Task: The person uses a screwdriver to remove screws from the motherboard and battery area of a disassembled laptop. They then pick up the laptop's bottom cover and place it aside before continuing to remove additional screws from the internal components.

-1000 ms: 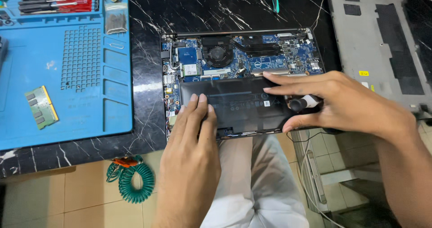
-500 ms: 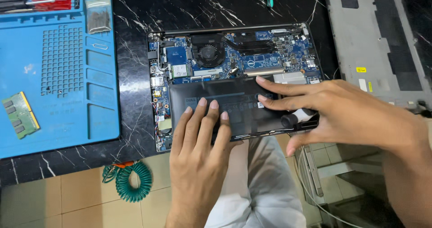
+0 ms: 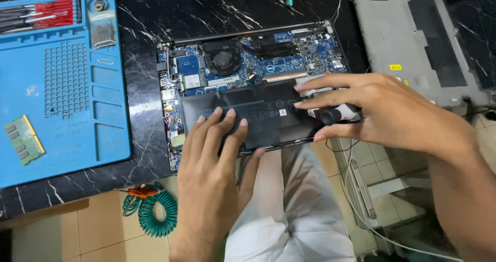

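Observation:
An opened laptop lies on the black marble table, its blue circuit board and round fan exposed. A flat black battery covers its near half. My left hand rests flat on the battery's near left part, fingers spread, thumb hooked under the near edge. My right hand reaches over the battery's right end, fingers stretched leftward, and grips a black-handled tool, probably a screwdriver, between thumb and fingers.
A blue repair mat lies at left with a screwdriver set, a metal tin and a green memory module. The grey laptop bottom cover lies at right. A green coiled cord lies on the tiled floor.
The view has shifted, so the laptop sits further right in frame. My left hand has spread flatter on the battery. My right hand stays at the battery's right end with the tool.

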